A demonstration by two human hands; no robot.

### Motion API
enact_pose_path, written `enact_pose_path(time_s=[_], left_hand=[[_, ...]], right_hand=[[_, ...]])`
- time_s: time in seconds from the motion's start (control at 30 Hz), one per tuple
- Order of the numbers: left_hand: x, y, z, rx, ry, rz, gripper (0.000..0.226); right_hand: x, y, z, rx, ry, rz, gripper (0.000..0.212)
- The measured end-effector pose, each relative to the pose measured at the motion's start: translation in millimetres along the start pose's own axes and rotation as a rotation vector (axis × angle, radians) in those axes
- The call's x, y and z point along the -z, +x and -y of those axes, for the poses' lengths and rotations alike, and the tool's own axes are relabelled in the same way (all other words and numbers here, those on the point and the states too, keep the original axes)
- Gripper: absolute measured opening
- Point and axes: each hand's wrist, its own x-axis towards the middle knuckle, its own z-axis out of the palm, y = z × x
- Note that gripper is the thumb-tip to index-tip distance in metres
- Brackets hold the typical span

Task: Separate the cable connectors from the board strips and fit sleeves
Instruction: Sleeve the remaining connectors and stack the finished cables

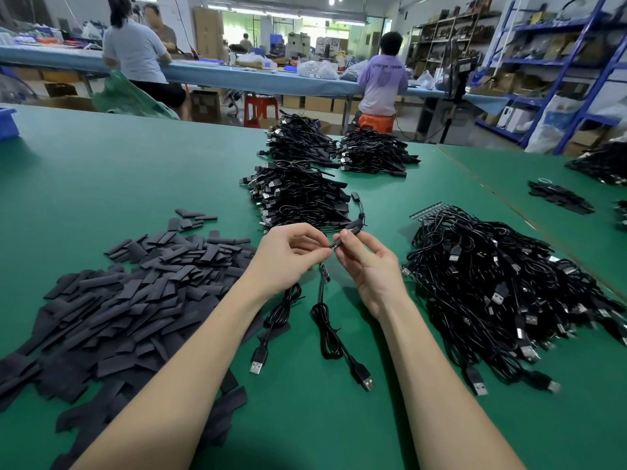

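My left hand [288, 256] and my right hand [368, 262] meet above the green table [118, 178]. Between their fingertips they pinch a thin black cable end with a black sleeve [351, 228] on it. Two loose black USB cables [325, 330] lie on the table below my hands. A big heap of flat black sleeves [135, 283] lies to the left. A tangled pile of cables on board strips [502, 283] lies to the right, one strip [429, 212] showing at its far edge.
Three stacks of finished black cables [298, 195] sit beyond my hands. More cable piles and sleeves [559, 198] lie at the far right. A blue bin [6, 123] stands at the left edge. People work at a far blue bench.
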Motion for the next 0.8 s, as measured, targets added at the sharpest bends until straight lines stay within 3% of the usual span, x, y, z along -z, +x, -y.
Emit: enact_pose_path(time_s=[0.53, 0.8], left_hand=[[2.0, 0.4, 1.4, -0.031, 0.005, -0.030, 0.010], [-8.7, -2.3, -3.8, -0.103, 0.069, -0.054, 0.008]], right_hand=[[-0.8, -2.7, 2.4, -0.028, -0.058, 0.061, 0.020], [-0.2, -0.9, 0.9, -0.015, 0.059, -0.021, 0.015]])
